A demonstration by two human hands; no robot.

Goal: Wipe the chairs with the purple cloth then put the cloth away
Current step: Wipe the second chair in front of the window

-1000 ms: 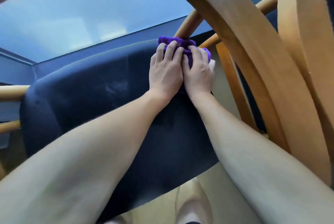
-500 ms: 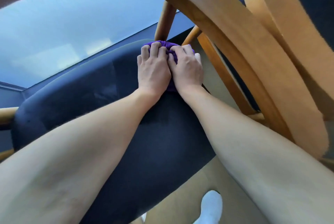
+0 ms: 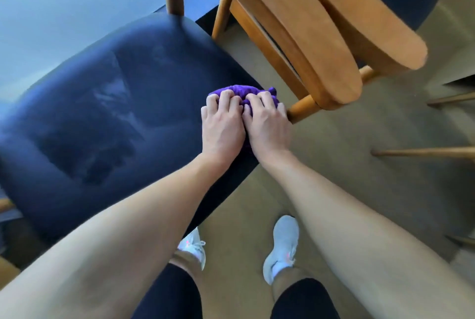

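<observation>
The left hand (image 3: pixel 222 128) and right hand (image 3: pixel 267 125), side by side and touching, press the bunched purple cloth (image 3: pixel 239 91) onto the right edge of the dark chair seat (image 3: pixel 102 102), their curled fingers (image 3: pixel 226 97) gripping it.

Left hand (image 3: pixel 222 128) and right hand (image 3: pixel 268 125) clutch purple cloth (image 3: pixel 239 90) on seat (image 3: pixel 115 102).

Single head view, wide-angle, looking steeply down, close over chair seat (image 3: pixel 108 123), shoes (image 3: pixel 282 244) at bottom edge
</observation>
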